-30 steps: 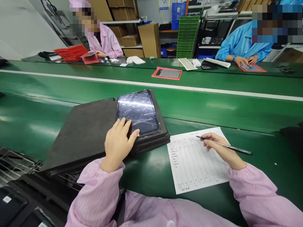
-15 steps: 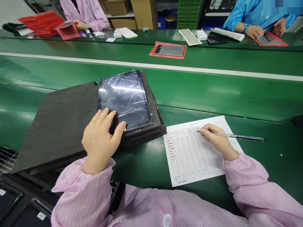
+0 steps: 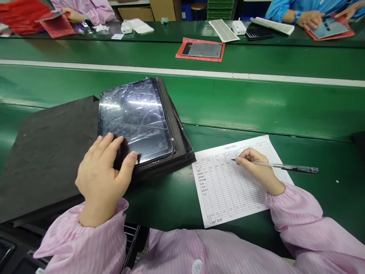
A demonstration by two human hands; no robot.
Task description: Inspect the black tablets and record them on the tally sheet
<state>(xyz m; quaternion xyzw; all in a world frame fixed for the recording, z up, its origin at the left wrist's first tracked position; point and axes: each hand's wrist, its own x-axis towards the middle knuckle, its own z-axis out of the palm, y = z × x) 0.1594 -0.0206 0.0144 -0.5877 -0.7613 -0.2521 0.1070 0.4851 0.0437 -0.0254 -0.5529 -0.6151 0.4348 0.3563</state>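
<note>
Bench: green [image 3: 162,205], glossy – white strip [image 3: 119,69] runs across it, beyond the near work area. I'm reading all of this off the head camera.
Back left: red packets [image 3: 23,17] in a heap; next to them a co-worker's pink sleeve [image 3: 99,11], that person's hand at a red packet.
Foam sheet: dark grey [image 3: 54,144], flat, its right edge against the tablet's left side.
Left hand: on the tablet's near left corner [image 3: 99,175], palm down, fingers spread, thumb well out – open, not wrapped around anything. How hard it presses, I can't tell.
Tablet: screen up [image 3: 134,118], wrinkled clear film on it catching the lights; rests slightly askew on a dark foam stack [image 3: 179,150], left of the form. I see a thin glossy edge between the stack's layers.
Back middle: grey panel [image 3: 205,50] on a red sleeve [image 3: 182,53], near the white strip.
Form: printed grid sheet [image 3: 219,190], flat, just right of the stack. Some handwriting in it, too small for me to read.
Right hand: over the form's upper right [image 3: 256,171], fingers and thumb closed on the pen.
Pen: clear barrel, dark end [image 3: 299,168], lying nearly level; tip at the form's upper rows.
Back right: co-worker in blue, hands [image 3: 310,19] at another panel [image 3: 327,28].
</note>
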